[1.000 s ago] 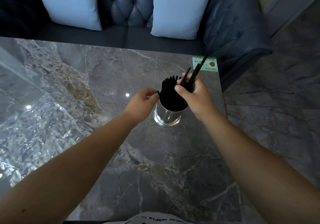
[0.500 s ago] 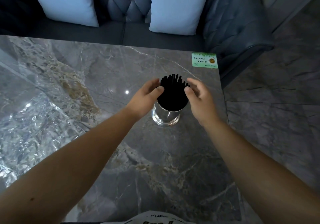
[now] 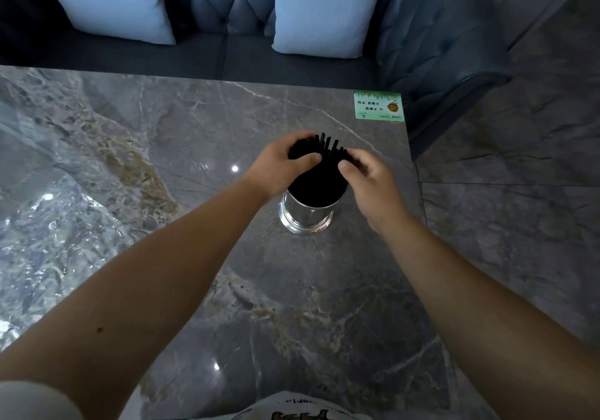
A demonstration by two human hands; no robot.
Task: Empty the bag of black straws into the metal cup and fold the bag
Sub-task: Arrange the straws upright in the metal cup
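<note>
A shiny metal cup [image 3: 305, 220] stands on the grey marble table [image 3: 324, 306], packed with a bundle of black straws [image 3: 316, 182] that stick up above its rim. My left hand [image 3: 279, 168] curls over the left side of the straw tops, thumb and fingers pressing on them. My right hand [image 3: 368, 181] cups the right side of the bundle, fingers bent against the straws. The clear crinkled plastic bag [image 3: 52, 234] lies flat on the table at the far left, away from both hands.
A green printed card [image 3: 379, 106] lies at the table's far right corner. A dark tufted sofa [image 3: 233, 13] with two pale blue cushions runs behind the table. The table's right edge drops to a grey tiled floor [image 3: 519, 208].
My right hand let go of the few straws it was lowering into the cup. Both hands then closed in around the straw tops, the left one moving up over them.
</note>
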